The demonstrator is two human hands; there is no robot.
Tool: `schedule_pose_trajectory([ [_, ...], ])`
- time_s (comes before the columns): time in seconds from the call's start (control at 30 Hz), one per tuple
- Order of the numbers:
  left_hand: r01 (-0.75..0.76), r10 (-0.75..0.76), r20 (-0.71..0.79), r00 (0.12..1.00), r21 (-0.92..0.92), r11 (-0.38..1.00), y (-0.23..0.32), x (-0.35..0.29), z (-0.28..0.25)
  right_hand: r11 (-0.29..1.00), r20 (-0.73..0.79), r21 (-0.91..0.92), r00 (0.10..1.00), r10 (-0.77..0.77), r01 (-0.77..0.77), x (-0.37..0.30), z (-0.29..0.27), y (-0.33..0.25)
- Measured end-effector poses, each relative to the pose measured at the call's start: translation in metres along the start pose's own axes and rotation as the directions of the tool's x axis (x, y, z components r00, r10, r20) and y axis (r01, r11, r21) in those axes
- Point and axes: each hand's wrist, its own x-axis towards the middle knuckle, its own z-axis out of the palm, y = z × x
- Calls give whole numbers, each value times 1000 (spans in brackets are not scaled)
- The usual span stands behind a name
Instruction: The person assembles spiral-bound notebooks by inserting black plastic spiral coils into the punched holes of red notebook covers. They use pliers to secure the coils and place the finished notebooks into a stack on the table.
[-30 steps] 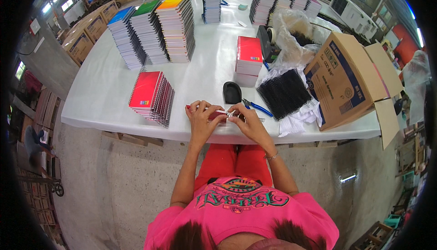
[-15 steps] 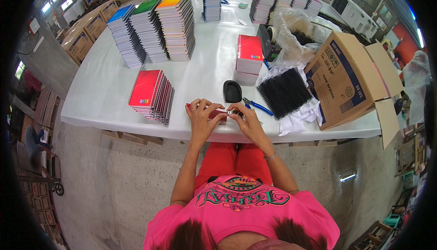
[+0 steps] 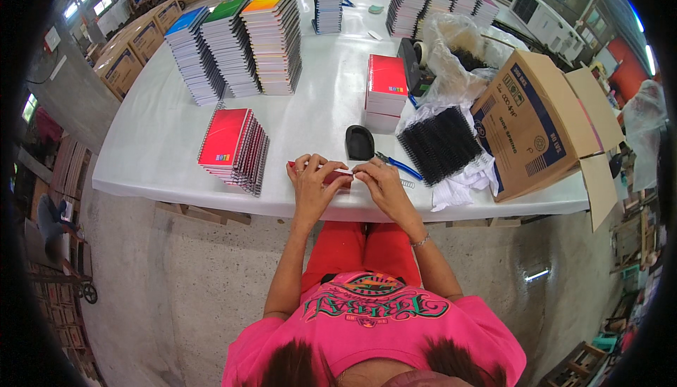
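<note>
A small red-covered notebook [image 3: 341,181] lies by the table's near edge, partly covered by my hands. My left hand [image 3: 311,178] grips it from the left, with the thumb and fingers closed over the cover. At its right end my right hand [image 3: 381,181] is pinched shut, fingertips close to the left thumb. A short length of spiral wire [image 3: 407,184] shows just past the right hand; the rest of it is hidden under the fingers. Close beyond stand a black tray [image 3: 360,142] and blue-handled pliers [image 3: 402,166].
A stack of red spiral notebooks [image 3: 229,146] stands left, with taller stacks [image 3: 271,41] behind. Red-topped pads [image 3: 386,84] sit ahead. Black wire coils [image 3: 441,146] lie on white cloth at right, beside an open carton [image 3: 525,123] and a plastic bag [image 3: 451,41].
My right hand has shifted slightly and its fingers have drawn closer together at the notebook's end. More of the spiral wire shows beside it. The left hand keeps its hold.
</note>
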Motion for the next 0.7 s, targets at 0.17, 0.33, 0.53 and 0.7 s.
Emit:
schedule_pose_trajectory([
  [0.17, -4, 4, -15, 1000, 41, 999, 0, -1, 1, 999, -13, -36, 1000, -14, 13, 2, 3, -5],
  [0.33, 1, 0, -22, 1000, 45, 999, 0, -2, 1, 997, -47, -74, 999, -12, 9, 7, 5, -8],
  [0.53, 4, -4, -2, 1000, 61, 998, 0, -3, 1, 998, -82, -65, 996, -28, 22, 9, 8, -12],
  [0.7, 30, -30, 1, 1000, 48, 998, 1, -2, 3, 997, -46, -78, 999, -14, 10, 7, 11, -10],
])
